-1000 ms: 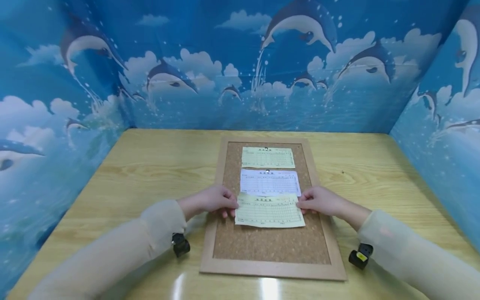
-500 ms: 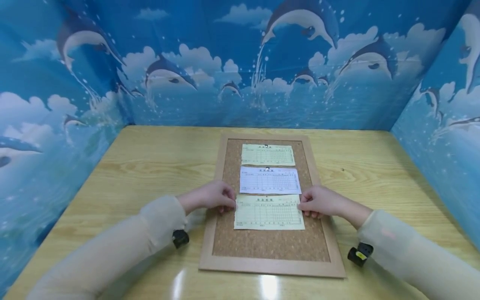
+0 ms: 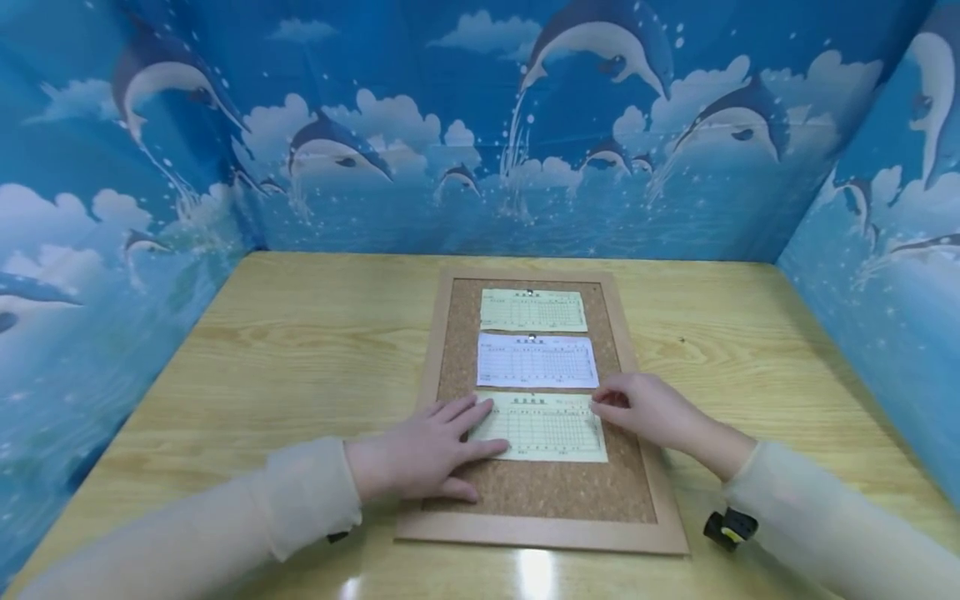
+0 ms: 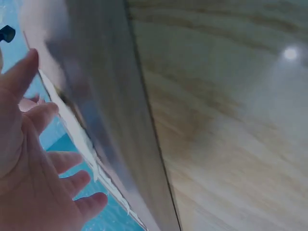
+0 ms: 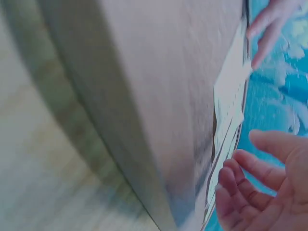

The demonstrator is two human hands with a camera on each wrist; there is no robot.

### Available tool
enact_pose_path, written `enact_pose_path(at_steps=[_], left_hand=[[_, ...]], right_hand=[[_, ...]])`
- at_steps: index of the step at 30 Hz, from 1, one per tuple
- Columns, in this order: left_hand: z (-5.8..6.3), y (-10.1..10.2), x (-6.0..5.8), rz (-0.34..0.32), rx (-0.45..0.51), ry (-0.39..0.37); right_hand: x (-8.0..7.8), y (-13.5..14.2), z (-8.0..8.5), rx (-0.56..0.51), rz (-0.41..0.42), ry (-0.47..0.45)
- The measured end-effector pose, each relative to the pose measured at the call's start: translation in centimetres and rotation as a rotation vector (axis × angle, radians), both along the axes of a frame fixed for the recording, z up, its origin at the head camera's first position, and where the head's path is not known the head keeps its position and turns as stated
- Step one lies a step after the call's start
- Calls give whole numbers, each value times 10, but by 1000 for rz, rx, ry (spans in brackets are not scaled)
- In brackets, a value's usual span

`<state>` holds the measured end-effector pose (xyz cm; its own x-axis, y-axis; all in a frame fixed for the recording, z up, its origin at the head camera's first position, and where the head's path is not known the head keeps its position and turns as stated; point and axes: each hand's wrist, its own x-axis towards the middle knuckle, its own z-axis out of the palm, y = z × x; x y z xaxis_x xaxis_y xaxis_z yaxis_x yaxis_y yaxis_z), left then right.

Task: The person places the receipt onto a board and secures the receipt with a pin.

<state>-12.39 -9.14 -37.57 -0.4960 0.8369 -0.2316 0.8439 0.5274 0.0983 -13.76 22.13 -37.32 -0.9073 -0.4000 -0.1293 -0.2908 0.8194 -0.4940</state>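
A pale green printed slip (image 3: 547, 429) lies lowest on a wood-framed corkboard (image 3: 540, 493). My left hand (image 3: 431, 450) rests on the slip's left part with fingers spread, the thumb over the cork. At the slip's upper right edge is my right hand (image 3: 648, 408), its fingers loosely bent. The right wrist view shows the right thumb (image 5: 272, 143) apart from the fingers, with no paper visible between them. Above lie a white-lilac slip (image 3: 536, 364) and another pale green slip (image 3: 532, 312), each with a small pushpin or tack at its top edge.
The corkboard lies flat on a wood-grain table (image 3: 322, 333). A dolphin-print backdrop (image 3: 480, 192) encloses the back and both sides. Small black cameras are strapped at the wrists, the right wrist camera (image 3: 730, 527) showing most plainly.
My left hand has let go of the slip's left edge and spread flat over it. The lowest slip has settled lower, just below the white-lilac one. The right hand has loosened at its edge.
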Motion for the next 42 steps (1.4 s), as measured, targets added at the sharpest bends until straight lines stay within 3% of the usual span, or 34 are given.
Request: enact_pose_path(at_steps=[4,7,10,16,35,42], left_hand=[[-3,1,1,13,-4,-45],[-4,2,-1,14,2,-39],[-6,2,-3,18,-18,-43],[-7,3,-4,27,-59,-55],[-6,6,-6,23,-89,-75],[-8,5,-3,-4,-116,-26]], right_hand=[[15,-2,1,78,185,130],[23,-2,-2,136,290,151],[26,-1,-3,170,341,140],[27,0,-4,186,342,85],[21,3,0,188,348,68],[21,3,-2,177,331,45]])
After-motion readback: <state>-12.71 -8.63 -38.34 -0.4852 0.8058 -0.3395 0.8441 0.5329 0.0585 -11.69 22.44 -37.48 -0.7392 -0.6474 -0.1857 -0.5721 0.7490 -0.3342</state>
